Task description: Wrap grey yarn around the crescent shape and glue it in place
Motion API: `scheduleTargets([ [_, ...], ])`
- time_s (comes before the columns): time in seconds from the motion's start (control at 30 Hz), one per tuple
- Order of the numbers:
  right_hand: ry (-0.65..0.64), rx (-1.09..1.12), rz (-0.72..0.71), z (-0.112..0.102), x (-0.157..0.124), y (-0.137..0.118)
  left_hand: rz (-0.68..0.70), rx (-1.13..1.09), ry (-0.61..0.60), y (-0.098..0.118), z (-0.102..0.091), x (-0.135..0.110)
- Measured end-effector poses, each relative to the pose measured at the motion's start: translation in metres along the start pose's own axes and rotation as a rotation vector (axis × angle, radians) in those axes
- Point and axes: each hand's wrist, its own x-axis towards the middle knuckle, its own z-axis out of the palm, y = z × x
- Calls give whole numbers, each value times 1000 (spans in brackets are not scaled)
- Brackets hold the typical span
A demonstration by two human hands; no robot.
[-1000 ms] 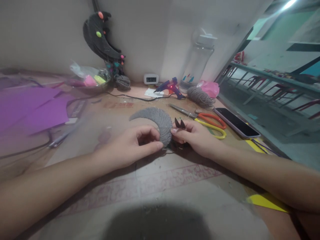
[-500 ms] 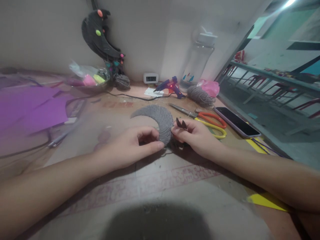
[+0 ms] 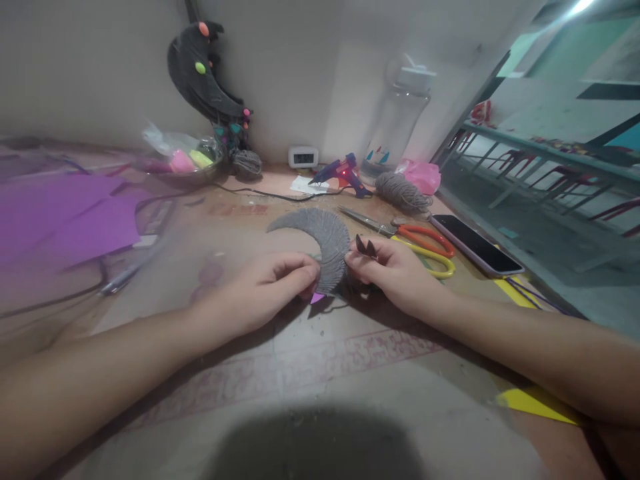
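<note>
A crescent moon wrapped in grey yarn is held just above the table, its upper tip pointing left. My left hand pinches its inner lower edge between thumb and fingers. A small purple tip shows at the crescent's bottom end. My right hand is closed at the crescent's outer right edge, thumb against the index finger. Out of its grip stick two pointed ends of a dark thing; the rest of it is hidden by the fingers, so its kind is unclear.
Orange- and yellow-handled scissors and a phone lie at right. Behind are a glue gun with a red light, a grey yarn skein, a bottle and a small clock. Purple sheets lie left. A dark decorated crescent hangs behind.
My left thumb has drawn back from the crescent's front onto its inner edge, and the left fingers have closed. The purple tip now shows. My right hand has barely moved.
</note>
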Motion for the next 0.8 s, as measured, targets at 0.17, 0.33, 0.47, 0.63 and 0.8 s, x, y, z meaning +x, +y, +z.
scheduleTargets([
  [0.17,8,17,-5,-1,-1,0,-6,-13,16,-2,0,2],
  [0.33,7,4,-15,0,-1,0,-14,-20,34,-4,-1,3],
  [0.47,3,-5,-14,0,0,0,5,-25,49,-4,-2,4],
  [0.63,10,-43,-35,0,0,-2,23,-36,48,-3,-1,4],
  [0.8,-5,-103,-29,2,0,-5,21,55,-2,0,-2,4],
])
